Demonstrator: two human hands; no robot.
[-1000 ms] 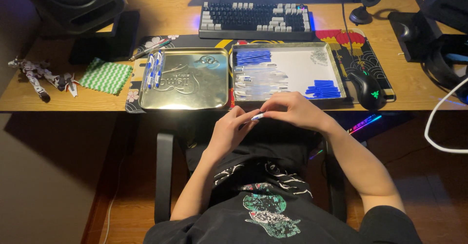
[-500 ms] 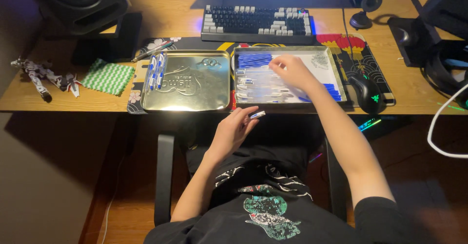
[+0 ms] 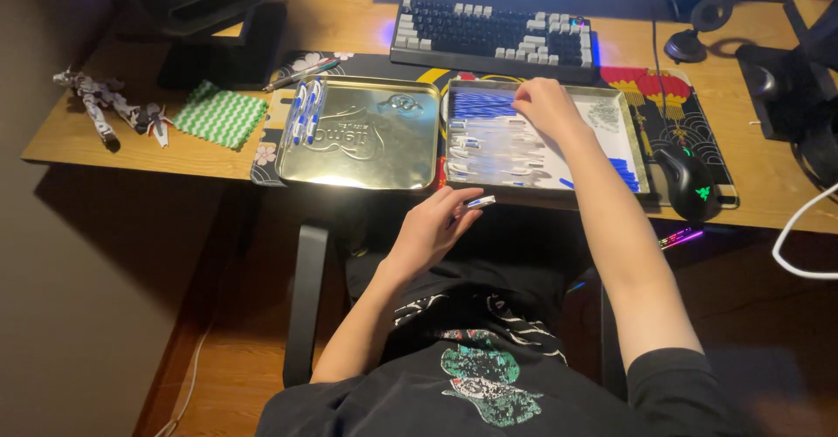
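left hand (image 3: 429, 227): i'm seeing it hovering just below the near edge of the desk, fingers curled and gripping a small pen part (image 3: 480, 201) between thumb and fingertips.
small pen part: it's looking like a short white tube with a blue band or cap, lying roughly level, its tip pointing right; it's sitting just in front of the right tin's near rim, not touching it.
right hand (image 3: 546, 105): i'm watching it reaching into the far middle of the open tin tray (image 3: 635, 140), palm down, fingers bent over the pieces; whether it's grasping one i cannot tell.
open tin tray: it's holding rows of clear and white tubes across the left and middle, a bunch of blue pieces (image 3: 480, 105) at the far left corner, and more blue ones near the right side.
tin lid (image 3: 367, 136): it's lying face up just left of the tray, gold-coloured, embossed, with a few finished blue-and-white pens (image 3: 304, 112) resting along its left edge.
surroundings: a keyboard (image 3: 493, 40) is sitting beyond the tins, a black mouse (image 3: 690, 182) to the right, a green patterned cloth (image 3: 218, 116) to the left.
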